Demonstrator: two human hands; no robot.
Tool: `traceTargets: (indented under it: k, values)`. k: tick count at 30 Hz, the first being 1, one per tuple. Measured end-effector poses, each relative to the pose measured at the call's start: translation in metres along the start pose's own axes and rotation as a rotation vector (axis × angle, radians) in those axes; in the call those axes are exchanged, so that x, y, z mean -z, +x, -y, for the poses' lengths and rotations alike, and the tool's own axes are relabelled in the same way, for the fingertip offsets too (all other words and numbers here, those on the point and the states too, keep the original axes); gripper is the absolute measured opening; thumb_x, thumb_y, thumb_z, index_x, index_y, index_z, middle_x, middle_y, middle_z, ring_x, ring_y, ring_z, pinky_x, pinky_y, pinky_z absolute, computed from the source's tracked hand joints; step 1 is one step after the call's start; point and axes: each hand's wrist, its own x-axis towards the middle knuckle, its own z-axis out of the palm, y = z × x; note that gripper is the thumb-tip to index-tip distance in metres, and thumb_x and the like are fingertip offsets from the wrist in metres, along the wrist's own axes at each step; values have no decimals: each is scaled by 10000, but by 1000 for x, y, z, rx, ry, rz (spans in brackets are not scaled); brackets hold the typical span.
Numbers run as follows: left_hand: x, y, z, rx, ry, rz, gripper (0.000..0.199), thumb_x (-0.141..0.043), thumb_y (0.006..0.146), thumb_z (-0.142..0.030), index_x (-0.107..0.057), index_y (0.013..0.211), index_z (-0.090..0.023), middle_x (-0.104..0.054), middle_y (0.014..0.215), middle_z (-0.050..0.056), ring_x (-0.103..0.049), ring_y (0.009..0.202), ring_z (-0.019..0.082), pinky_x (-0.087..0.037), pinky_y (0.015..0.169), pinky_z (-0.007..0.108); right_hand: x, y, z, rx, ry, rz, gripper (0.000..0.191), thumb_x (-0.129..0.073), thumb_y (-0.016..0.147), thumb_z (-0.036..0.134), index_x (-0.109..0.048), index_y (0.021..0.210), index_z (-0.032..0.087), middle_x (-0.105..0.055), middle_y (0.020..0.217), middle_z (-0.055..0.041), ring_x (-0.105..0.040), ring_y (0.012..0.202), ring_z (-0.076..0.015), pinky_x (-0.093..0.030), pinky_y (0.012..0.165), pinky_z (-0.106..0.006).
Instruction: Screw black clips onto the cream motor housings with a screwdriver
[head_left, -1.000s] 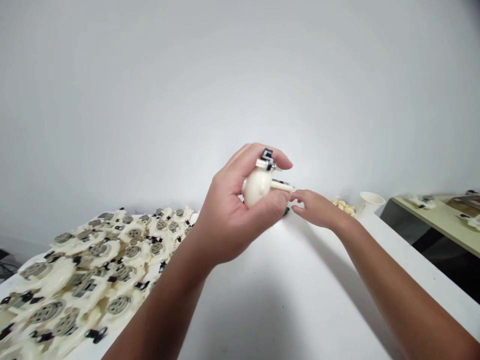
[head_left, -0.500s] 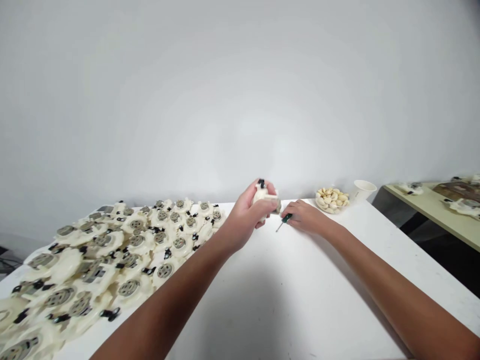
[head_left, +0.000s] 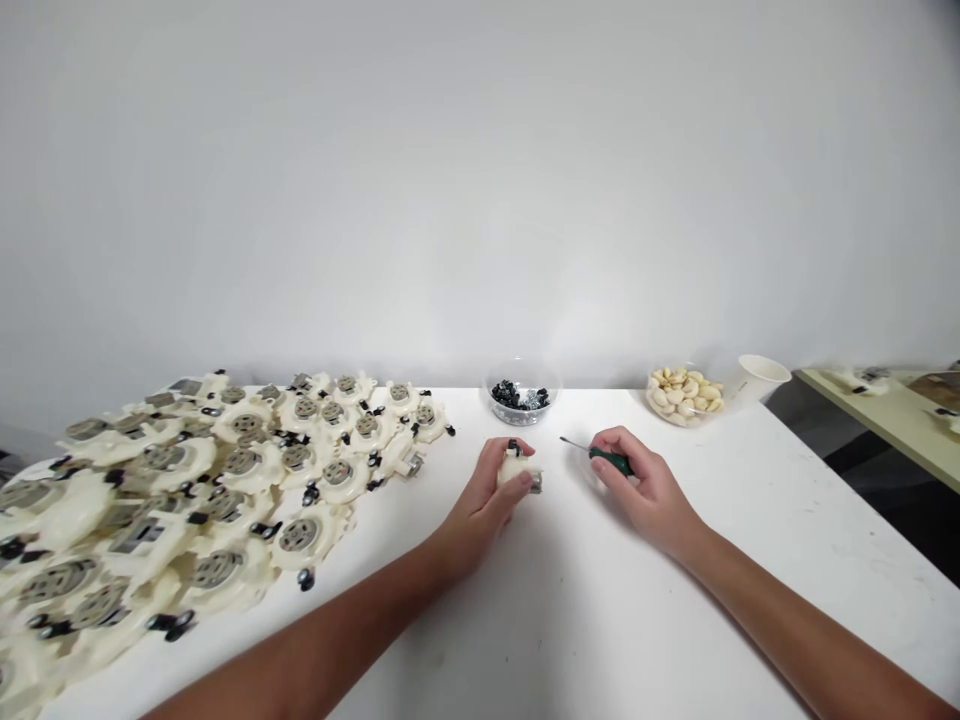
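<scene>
My left hand [head_left: 480,510] is closed around a cream plastic part [head_left: 517,468] with a small black piece on its top and a grey metal piece at its right end. To the right, my right hand [head_left: 641,490] grips a screwdriver [head_left: 613,459] by its green handle, the shaft pointing left toward the cream part without touching it. Beyond my left hand stands a clear bowl [head_left: 520,405] of small black and silver pieces. Many cream assemblies [head_left: 240,465] with grey round centres and black fittings lie crowded on the left of the white table [head_left: 480,640].
A clear bowl of pale beige pieces [head_left: 684,396] stands at the back right, beside a white cup [head_left: 761,375]. Farther right is a second, yellowish table [head_left: 885,415] with more cream parts. A pale wall rises behind the white table.
Both hands have come back from the rear of the table, and the bowl of black pieces now shows. The screwdriver has turned from pointing down toward me to pointing left. The view has shifted slightly.
</scene>
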Motion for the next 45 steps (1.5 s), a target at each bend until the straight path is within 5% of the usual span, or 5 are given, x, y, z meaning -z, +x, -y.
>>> traceTargets:
  k: [15, 23, 30, 36, 45]
  values:
    - [0, 3, 4, 112, -223, 78, 380, -385, 1019, -578, -561, 1088, -249, -499, 821, -3, -400, 565, 113, -341, 530, 237, -3, -14, 18, 311, -24, 18, 217, -655, 950, 200, -641, 1156, 267, -711, 891, -25, -653, 703, -181, -509, 622, -307]
    - [-1, 7, 5, 123, -214, 143, 381, -382, 1037, -533, -560, 1148, -214, -559, 783, 24, -512, 614, 139, -413, 460, 196, -3, -17, 18, 192, -7, 46, 180, -668, 944, 248, -649, 1122, 261, -691, 864, -9, -624, 678, -159, -509, 612, -281]
    - [1, 9, 2, 112, -270, 103, 307, -444, 1021, -513, -568, 1078, -239, -590, 1148, 59, -599, 697, 140, -376, 387, 169, 0, -13, 20, -58, 118, 109, 184, -611, 982, 377, -727, 1061, 257, -751, 1022, -54, -697, 885, -219, -530, 609, -271]
    - [-1, 9, 6, 112, -265, 78, 325, -456, 1017, -521, -587, 1055, -225, -593, 1172, 59, -563, 629, 107, -395, 420, 187, 2, -11, 19, -128, 144, 94, 216, -611, 980, 407, -726, 1073, 249, -722, 931, -45, -642, 795, -191, -483, 580, -260]
    - [15, 14, 7, 217, -586, 79, 356, -540, 938, -462, -609, 1175, -205, -580, 1166, 83, -556, 710, 149, -350, 475, 213, 5, -10, 20, -175, 203, 116, 184, -635, 961, 365, -682, 1097, 250, -647, 866, -19, -581, 744, -162, -450, 595, -254]
